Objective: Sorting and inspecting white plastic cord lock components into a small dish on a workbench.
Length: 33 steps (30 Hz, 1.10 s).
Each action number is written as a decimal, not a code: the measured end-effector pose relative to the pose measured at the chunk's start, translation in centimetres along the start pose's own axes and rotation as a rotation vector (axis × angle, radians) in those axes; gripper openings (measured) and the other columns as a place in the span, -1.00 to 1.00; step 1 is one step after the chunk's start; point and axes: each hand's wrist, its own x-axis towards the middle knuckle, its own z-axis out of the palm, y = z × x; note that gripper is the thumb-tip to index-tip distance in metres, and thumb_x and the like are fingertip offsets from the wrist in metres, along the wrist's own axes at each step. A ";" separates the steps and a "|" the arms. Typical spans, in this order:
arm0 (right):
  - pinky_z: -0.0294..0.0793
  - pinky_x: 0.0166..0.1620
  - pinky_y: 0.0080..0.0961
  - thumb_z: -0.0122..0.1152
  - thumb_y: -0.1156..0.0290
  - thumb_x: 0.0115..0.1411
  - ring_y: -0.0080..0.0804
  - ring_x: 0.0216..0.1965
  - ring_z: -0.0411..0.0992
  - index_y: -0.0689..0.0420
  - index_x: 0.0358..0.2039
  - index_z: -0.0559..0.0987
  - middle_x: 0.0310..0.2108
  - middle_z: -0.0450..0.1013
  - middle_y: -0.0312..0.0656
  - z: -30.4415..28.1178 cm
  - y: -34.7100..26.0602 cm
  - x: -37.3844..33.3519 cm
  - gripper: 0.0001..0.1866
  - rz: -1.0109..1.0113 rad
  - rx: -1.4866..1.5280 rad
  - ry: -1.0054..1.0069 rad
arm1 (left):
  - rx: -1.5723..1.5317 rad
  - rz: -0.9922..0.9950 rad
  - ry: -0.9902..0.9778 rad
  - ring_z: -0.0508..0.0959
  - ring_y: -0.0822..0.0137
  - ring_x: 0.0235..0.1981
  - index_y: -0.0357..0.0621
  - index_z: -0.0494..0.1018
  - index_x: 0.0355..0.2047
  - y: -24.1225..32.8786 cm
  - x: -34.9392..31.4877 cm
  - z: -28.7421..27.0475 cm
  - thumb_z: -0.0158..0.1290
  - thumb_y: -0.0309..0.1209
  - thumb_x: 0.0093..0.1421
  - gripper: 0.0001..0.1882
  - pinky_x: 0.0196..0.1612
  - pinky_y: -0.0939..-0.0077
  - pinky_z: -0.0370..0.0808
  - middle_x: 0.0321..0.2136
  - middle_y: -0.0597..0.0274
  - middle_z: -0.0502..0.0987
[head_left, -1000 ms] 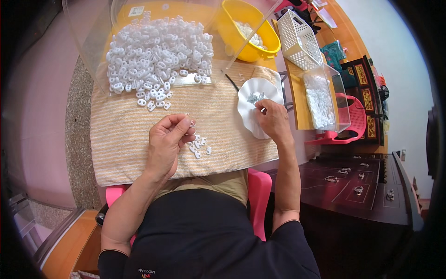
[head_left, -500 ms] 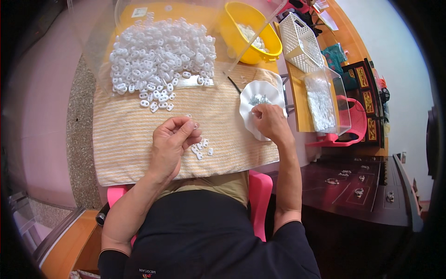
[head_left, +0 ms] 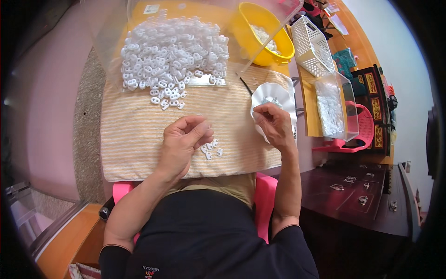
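My left hand point(head_left: 186, 139) is over the striped cloth point(head_left: 134, 139), thumb and forefinger pinched on a small white plastic piece that barely shows at the fingertips. Just beside its curled fingers lie several loose white plastic pieces point(head_left: 209, 154) with holes. At the near left part of a white wavy-rimmed bowl point(head_left: 285, 97), my right hand point(head_left: 275, 124) has its fingertips pinched together. Whatever they hold is too small to make out. Small greyish bits point(head_left: 271, 100) lie in the bowl. A large heap of white two-holed plastic pieces point(head_left: 176, 51) spreads from a clear container onto the cloth.
A yellow tub point(head_left: 265, 56) with white pieces stands at the back. To the right are a white perforated basket point(head_left: 310, 46) and a clear box point(head_left: 331, 109) of pale pieces. A thin dark stick point(head_left: 245, 86) lies near the bowl. Beyond stands a pink chair point(head_left: 362, 125).
My right hand has drawn back from the bits inside the bowl to its near rim, fingertips together. My left hand keeps its pinch. The whole view has shifted slightly.
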 end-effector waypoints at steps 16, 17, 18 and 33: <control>0.41 -0.24 -0.67 0.17 0.59 0.18 -0.63 -0.36 0.43 0.27 -0.34 0.58 -0.43 0.50 -0.31 6.9 -4.2 0.3 -0.94 0.156 0.639 -0.205 | 0.026 -0.042 -0.028 0.59 0.43 -0.35 -0.35 0.50 -0.16 0.5 0.2 0.0 0.13 -0.50 0.20 -0.78 -0.23 0.56 0.58 -0.35 0.14 0.60; 0.40 -0.24 -0.67 0.16 0.58 0.18 -0.64 -0.36 0.42 0.26 -0.34 0.58 -0.42 0.50 -0.31 7.0 -4.3 0.3 -0.94 0.173 0.638 -0.203 | 0.027 -0.044 -0.024 0.59 0.43 -0.35 -0.35 0.50 -0.16 0.6 0.1 0.1 0.13 -0.50 0.20 -0.78 -0.23 0.56 0.58 -0.35 0.14 0.60; 0.40 -0.24 -0.67 0.16 0.58 0.18 -0.64 -0.36 0.42 0.26 -0.34 0.58 -0.42 0.50 -0.31 7.0 -4.2 0.3 -0.94 0.176 0.640 -0.204 | 0.026 -0.053 -0.026 0.59 0.43 -0.36 -0.34 0.50 -0.17 0.6 0.1 0.1 0.13 -0.49 0.20 -0.78 -0.23 0.57 0.58 -0.36 0.15 0.60; 0.39 -0.16 -0.65 0.15 0.60 0.18 -0.59 -0.27 0.44 0.29 -0.29 0.60 -0.33 0.52 -0.27 7.3 -3.6 0.0 -0.89 0.108 0.527 -0.210 | 0.020 -0.093 -0.012 0.61 0.40 -0.33 -0.33 0.47 -0.13 0.4 0.2 0.0 0.08 -0.54 0.23 -0.79 -0.19 0.58 0.60 -0.33 0.11 0.59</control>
